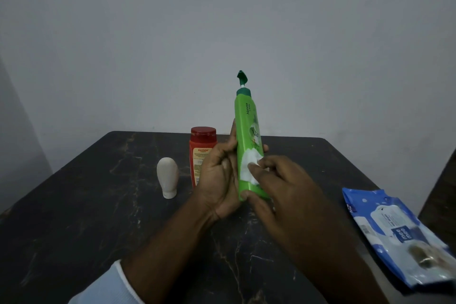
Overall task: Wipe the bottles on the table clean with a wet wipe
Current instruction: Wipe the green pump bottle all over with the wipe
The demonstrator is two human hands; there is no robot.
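Note:
A tall green pump bottle [246, 128] with a dark green pump head is held upright above the middle of the table, slightly tilted. My left hand [218, 180] grips its lower body from the left side. My right hand [276, 185] presses a small white wet wipe [250, 164] against the bottle's lower front. A red bottle [201, 145] with a red cap stands behind my left hand, partly hidden by it. A small white bottle [167, 177] stands on its cap to the left of the red one.
A blue and white pack of wet wipes [394, 232] lies at the right edge of the dark marbled table [98, 217]. A plain grey wall rises behind the table's far edge.

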